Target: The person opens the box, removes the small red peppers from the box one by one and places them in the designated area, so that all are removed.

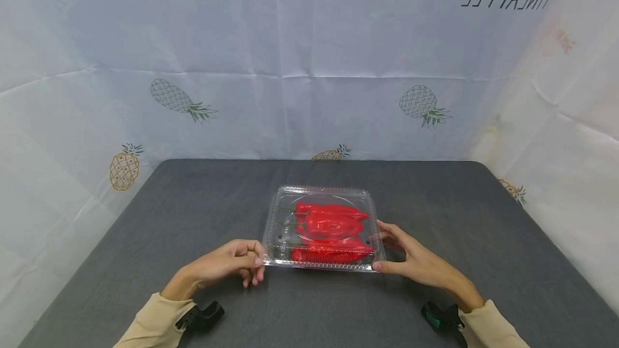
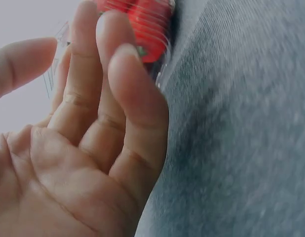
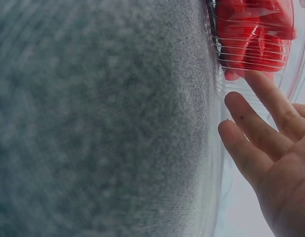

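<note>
A clear plastic box [image 1: 278,203] with a lid lies closed in the middle of the table, with several long red peppers [image 1: 333,224] inside. Their thin green stems point left in the head view. At the box's front left corner my left hand [image 1: 232,262] pinches the rim between thumb and index finger, the other fingers loosely bent below. My right hand [image 1: 420,262] is at the right end, thumb on the front corner and straight fingers [image 3: 253,123] spread along the side. Ribbed plastic walls show close beyond the fingertips in both wrist views.
The dark grey table [image 1: 203,192] has rounded far corners. A white cloth [image 1: 300,111] printed with pineapples and lettering hangs behind it and along both sides. Black bands [image 1: 200,316] sit at both wrists beside the beige sleeves [image 1: 155,321].
</note>
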`<state>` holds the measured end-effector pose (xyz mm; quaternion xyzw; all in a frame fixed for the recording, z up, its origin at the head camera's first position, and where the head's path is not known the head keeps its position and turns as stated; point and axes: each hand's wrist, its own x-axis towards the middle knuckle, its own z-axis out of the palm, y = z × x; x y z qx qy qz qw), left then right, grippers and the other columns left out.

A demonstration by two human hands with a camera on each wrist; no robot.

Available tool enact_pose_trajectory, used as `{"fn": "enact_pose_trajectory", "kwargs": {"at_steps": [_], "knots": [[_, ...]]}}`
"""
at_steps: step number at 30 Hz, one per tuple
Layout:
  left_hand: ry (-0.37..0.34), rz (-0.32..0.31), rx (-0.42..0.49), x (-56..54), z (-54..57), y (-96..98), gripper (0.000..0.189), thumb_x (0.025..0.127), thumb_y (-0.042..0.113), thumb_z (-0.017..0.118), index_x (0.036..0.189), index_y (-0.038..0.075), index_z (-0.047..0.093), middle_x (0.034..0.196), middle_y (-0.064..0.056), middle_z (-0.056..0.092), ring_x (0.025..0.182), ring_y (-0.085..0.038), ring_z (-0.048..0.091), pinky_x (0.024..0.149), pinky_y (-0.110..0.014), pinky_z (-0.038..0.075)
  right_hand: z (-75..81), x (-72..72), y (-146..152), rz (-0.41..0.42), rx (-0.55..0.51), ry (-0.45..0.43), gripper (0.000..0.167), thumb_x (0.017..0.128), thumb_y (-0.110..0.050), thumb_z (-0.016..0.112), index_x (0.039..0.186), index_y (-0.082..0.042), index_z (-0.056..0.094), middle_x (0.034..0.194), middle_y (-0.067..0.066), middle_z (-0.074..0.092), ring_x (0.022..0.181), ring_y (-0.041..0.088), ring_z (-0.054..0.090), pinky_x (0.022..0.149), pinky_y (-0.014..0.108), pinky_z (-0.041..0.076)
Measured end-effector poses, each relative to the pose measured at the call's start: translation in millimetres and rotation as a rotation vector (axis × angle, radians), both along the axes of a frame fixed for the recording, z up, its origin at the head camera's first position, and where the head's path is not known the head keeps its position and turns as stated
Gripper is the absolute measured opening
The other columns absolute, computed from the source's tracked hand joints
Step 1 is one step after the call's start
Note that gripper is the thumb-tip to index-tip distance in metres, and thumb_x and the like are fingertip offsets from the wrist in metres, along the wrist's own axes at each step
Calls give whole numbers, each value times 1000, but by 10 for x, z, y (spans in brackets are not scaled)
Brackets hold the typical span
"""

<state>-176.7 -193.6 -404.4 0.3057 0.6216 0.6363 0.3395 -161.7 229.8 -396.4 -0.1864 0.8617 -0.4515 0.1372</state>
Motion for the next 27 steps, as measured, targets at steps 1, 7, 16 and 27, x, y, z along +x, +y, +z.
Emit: {"fn": "enact_pose_trajectory", "kwargs": {"at_steps": [1,7,16,27], "knots": [[-4,2,6,-2,-6,2,9,103,7,46,98,5,54,88,0,68,75,-7,64,62,-17,54,3,0,1,-1,1,-1,85,89,-30,73,153,-3,24,147,25,44,133,48,44,105,66,43],[-22,10,34,-19,-58,9,12,100,4,45,95,8,55,87,3,69,75,-6,63,62,-17,54,3,-1,0,-4,1,-7,85,89,-30,74,153,-3,24,148,25,43,133,46,44,104,65,44],[-20,18,35,-4,-45,24,11,100,3,46,99,7,56,91,1,72,76,-5,64,61,-16,53,18,1,8,19,0,14,85,90,-28,73,154,-2,23,147,26,44,131,46,46,103,65,45],[-17,43,-16,-6,-45,43,13,102,7,47,99,9,59,91,2,73,74,-5,65,58,-16,53,23,-6,-4,-4,18,3,88,88,-30,74,154,-2,23,147,25,42,131,45,46,103,66,45]]}}
